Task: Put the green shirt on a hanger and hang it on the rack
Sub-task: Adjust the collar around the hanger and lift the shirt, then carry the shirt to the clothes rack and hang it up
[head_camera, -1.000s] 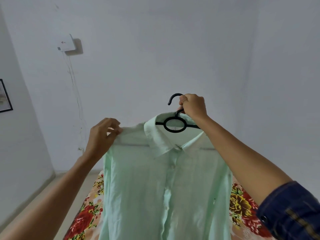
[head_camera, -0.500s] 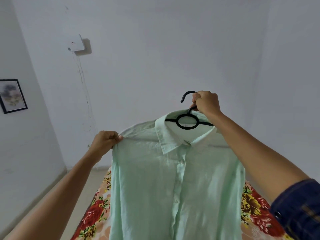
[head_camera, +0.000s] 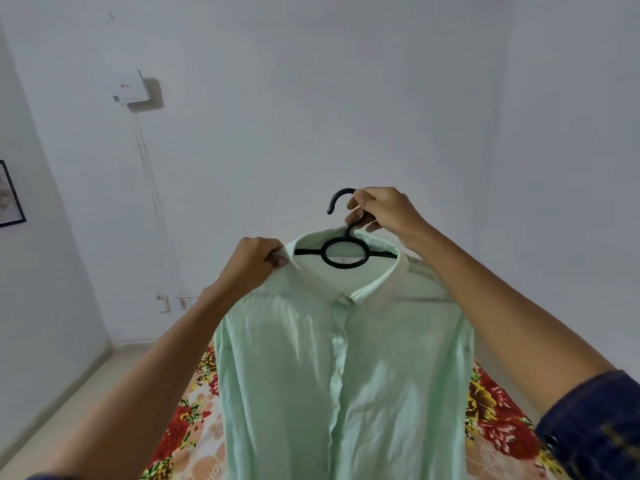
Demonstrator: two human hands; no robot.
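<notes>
At the lower right of the frame a dark denim sleeve (head_camera: 602, 427) covers the nearest part of the right arm, and both forearms reach up and away toward the middle of the picture. Between them hangs the green shirt (head_camera: 346, 375), buttoned down the front and filling the lower centre, with a floral bed cover (head_camera: 187, 431) showing below it on either side.

Higher up, the left hand (head_camera: 256, 265) pinches the fabric right at the left edge of the collar. Half a second ago it gripped the outer end of the shoulder, well left of the collar, so it has moved inward along the shoulder seam. This looks like a last tidy of the shirt on the hanger (head_camera: 343, 252), whose black ring and bar show inside the open neck.

The right hand (head_camera: 384, 211) is curled round the hanger's neck just under the hook, which curves free to its left. It holds the whole load, as it did before.

Judging by this, the shirt is seated on the hanger and that part of the task is about done. The rack is not in view; only the white wall (head_camera: 311, 98), a wall-mounted white box (head_camera: 130, 88) at upper left and a framed picture (head_camera: 8, 195) at the left edge lie beyond, so carrying it to the rack remains.
</notes>
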